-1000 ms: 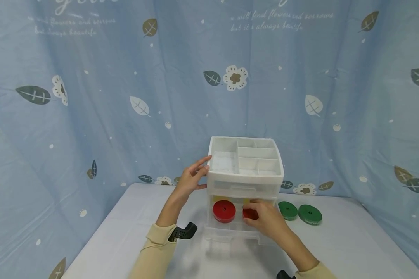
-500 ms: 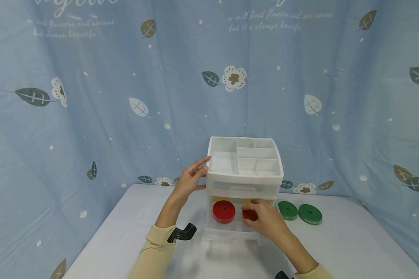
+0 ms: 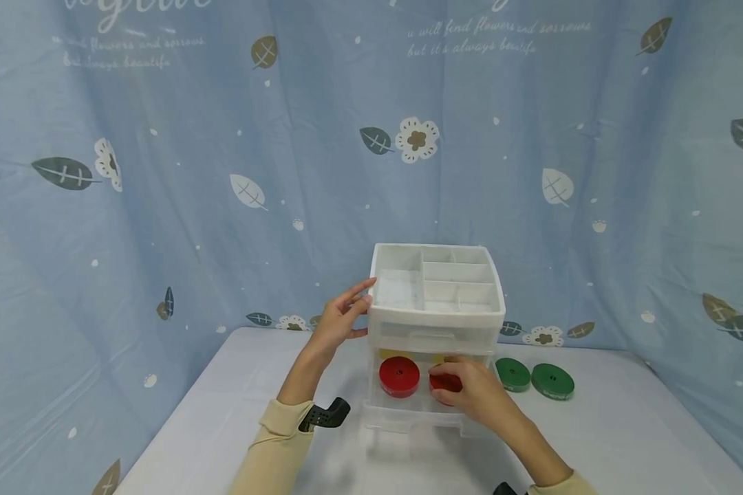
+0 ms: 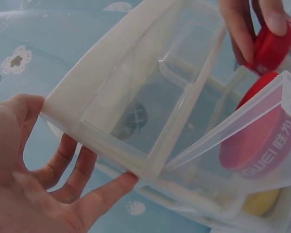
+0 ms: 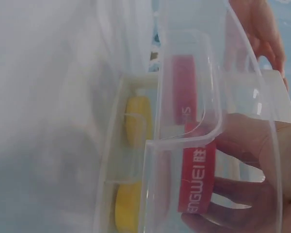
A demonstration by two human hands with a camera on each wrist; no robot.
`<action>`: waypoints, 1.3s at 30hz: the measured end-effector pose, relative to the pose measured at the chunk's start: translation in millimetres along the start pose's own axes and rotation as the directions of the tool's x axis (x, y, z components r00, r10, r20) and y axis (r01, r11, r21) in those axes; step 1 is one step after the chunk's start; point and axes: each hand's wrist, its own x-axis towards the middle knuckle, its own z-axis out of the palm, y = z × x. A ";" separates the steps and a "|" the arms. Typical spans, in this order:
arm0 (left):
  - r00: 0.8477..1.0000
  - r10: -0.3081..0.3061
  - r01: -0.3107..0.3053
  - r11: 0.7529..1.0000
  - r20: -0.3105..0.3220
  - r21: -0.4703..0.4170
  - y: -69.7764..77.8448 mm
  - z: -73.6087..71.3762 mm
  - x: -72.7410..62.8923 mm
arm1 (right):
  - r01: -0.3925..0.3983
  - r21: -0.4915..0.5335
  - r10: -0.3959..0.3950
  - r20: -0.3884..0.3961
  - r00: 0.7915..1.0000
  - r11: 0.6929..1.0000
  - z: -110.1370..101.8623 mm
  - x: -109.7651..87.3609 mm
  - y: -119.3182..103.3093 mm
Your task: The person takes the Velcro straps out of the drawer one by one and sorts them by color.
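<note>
A white plastic drawer organizer [image 3: 436, 318] stands on the table, its clear middle drawer [image 3: 408, 418] pulled out. In the head view, a red tape roll [image 3: 399, 377] lies at the left of that drawer. My right hand [image 3: 475, 390] grips a second red tape roll [image 3: 444, 389] by its edge, at the drawer's right side. The right wrist view has this roll [image 5: 199, 177] between thumb and fingers, seen through the clear drawer front. My left hand [image 3: 334, 322] rests its spread fingers on the organizer's left side; the left wrist view shows the fingertips touching its edge.
Two green tape rolls [image 3: 512, 375] [image 3: 553, 381] lie on the table right of the organizer. Yellow rolls [image 5: 138, 119] show in a lower drawer through the clear plastic. The organizer's top tray [image 3: 398, 285] has divided compartments. A blue patterned curtain [image 3: 322, 172] hangs behind.
The right hand's red roll shows slightly more than before, with the fingers shifted a little around it. The left hand stays against the organizer.
</note>
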 end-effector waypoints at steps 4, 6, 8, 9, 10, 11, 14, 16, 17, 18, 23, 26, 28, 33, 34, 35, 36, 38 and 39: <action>1.000 -0.011 0.011 1.000 0.011 0.002 0.3 0.2 -0.2 | 0.029 0.069 -0.030 0.008 1.000 0.997 -5.7 -3.8 -1.4; 1.000 -0.011 0.011 1.000 0.011 0.004 0.7 -0.3 -0.2 | 0.048 0.094 -0.050 0.012 0.999 0.994 -11.1 -6.0 -4.5; 1.000 -0.010 0.010 1.000 0.008 0.007 1.3 -1.0 -0.1 | 0.068 0.128 -0.071 0.021 0.997 0.989 -19.0 -8.5 -9.1; 1.000 -0.005 0.005 1.000 0.006 0.008 1.6 -1.3 0.0 | 0.077 0.137 -0.081 0.024 0.996 0.988 -23.1 -9.9 -11.4; 1.000 -0.004 0.004 1.000 0.004 0.007 1.9 -1.6 0.0 | 0.079 0.148 -0.083 0.027 0.996 0.986 -27.4 -11.6 -13.5; 1.000 -0.004 0.004 1.000 0.004 0.006 2.2 -1.9 -0.2 | 0.073 0.158 -0.078 0.030 0.996 0.985 -31.9 -13.6 -15.3; 1.000 -0.010 0.010 1.000 0.006 0.003 2.0 -2.0 -0.2 | 0.061 0.188 -0.069 0.036 0.997 0.980 -44.9 -20.7 -17.0; 1.000 -0.018 0.018 1.000 0.007 0.002 1.5 -1.9 -0.3 | 0.042 0.200 -0.050 0.032 0.998 0.979 -53.1 -26.6 -15.0; 1.000 -0.019 0.019 1.000 0.006 0.001 1.4 -1.8 -0.4 | 0.034 0.202 -0.041 0.028 0.999 0.979 -56.9 -29.7 -13.2; 1.000 -0.019 0.019 1.000 0.005 0.002 1.1 -1.7 -0.1 | 0.028 0.206 -0.033 0.021 0.999 0.978 -60.8 -32.8 -11.1; 1.000 -0.003 0.003 1.000 0.009 0.003 0.3 -0.9 0.1 | 0.006 0.224 0.004 -0.046 0.999 0.974 -81.0 -47.1 5.3; 1.000 -0.003 0.003 1.000 0.011 0.004 0.0 -0.4 0.4 | 0.004 0.247 0.021 -0.098 0.995 0.969 -92.1 -53.1 19.6; 1.000 -0.005 0.005 1.000 0.012 0.005 0.1 -0.1 0.4 | -0.007 0.263 0.044 -0.132 0.990 0.965 -97.1 -56.6 31.2; 1.000 -0.008 0.008 1.000 0.013 0.001 0.8 0.5 0.2 | -0.088 0.259 0.137 -0.177 0.975 0.962 -94.6 -60.7 61.4; 1.000 -0.009 0.009 1.000 0.014 0.000 0.9 0.6 0.2 | -0.108 0.246 0.154 -0.177 0.972 0.963 -91.1 -61.0 67.4; 1.000 -0.009 0.009 1.000 0.015 0.000 1.1 0.7 0.1 | -0.127 0.231 0.169 -0.174 0.970 0.965 -87.0 -60.9 73.6; 1.000 -0.012 0.012 1.000 0.015 0.001 1.4 0.7 -0.1 | -0.148 0.213 0.186 -0.173 0.967 0.966 -82.5 -61.0 79.3; 1.000 -0.009 0.009 1.000 0.013 0.000 2.3 0.6 -0.7 | -0.179 0.164 0.208 -0.175 0.962 0.970 -73.1 -60.2 90.3; 1.000 -0.004 0.004 1.000 0.013 0.001 2.7 0.5 -1.0 | -0.191 0.151 0.217 -0.173 0.961 0.970 -69.1 -59.6 94.6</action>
